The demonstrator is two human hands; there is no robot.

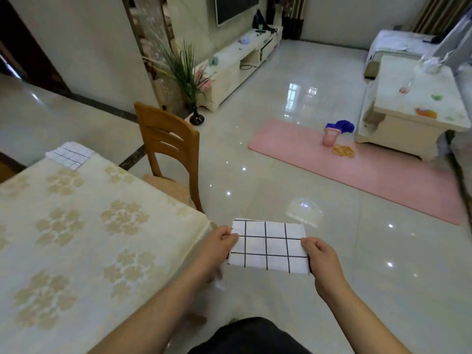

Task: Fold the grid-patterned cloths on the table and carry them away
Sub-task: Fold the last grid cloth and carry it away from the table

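White cotton-like fabric crossed by thin black lines made up the folded rectangular cloth (268, 247) that the person held out over the glossy tiled floor, just beyond the corner of the table with the cream floral tablecloth (84, 226). The left hand (217, 247) was closed on the cloth's left short edge, thumb on top and fingers curled beneath; the right hand (320, 256) pinched the right short edge the same way. Between them the cloth lay nearly flat and taut, which suggested something light, thin and limp that would sag or fall open if one side were let go. It looked neither fragile nor slippery, so a plain pinch across all the layers at the edges seemed the sound place to grip, or a flat palm underneath for carrying. Farther off, a second folded white cloth with the same black grid (70, 155) rested on the far corner of the table, near the wooden chair (168, 139). It would likely lift best with fingers slid under the whole stack.
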